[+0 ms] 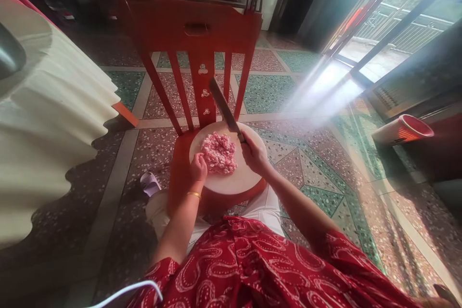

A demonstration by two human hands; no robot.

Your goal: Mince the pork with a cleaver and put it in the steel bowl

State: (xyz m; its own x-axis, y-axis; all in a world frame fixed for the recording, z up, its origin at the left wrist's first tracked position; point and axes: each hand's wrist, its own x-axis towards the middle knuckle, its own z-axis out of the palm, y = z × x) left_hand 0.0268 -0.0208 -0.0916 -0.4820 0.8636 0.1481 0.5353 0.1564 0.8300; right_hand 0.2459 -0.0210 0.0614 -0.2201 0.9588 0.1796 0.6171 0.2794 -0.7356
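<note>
Your right hand [254, 154] clasps the knife [224, 106], hiding most of its handle, blade jutting past the far edge of the round board [225, 186]. Your left hand [198, 167], fingertips obscured, meets the minced meat [219, 153] toward the board's left edge; I cannot tell whether it pinches any.

left grip [198, 167]: curled | right grip [253, 153]: clenched | left arm [181, 226], right arm [301, 202]: reaching forward

Slatted chair back [231, 31] pretty much walls off the far side of the cutting board [231, 185], and the kitchen knife [224, 106] juts across there too. Open way to the minced meat [219, 154] is the near side, between the left hand [198, 167] and right hand [254, 154].
</note>
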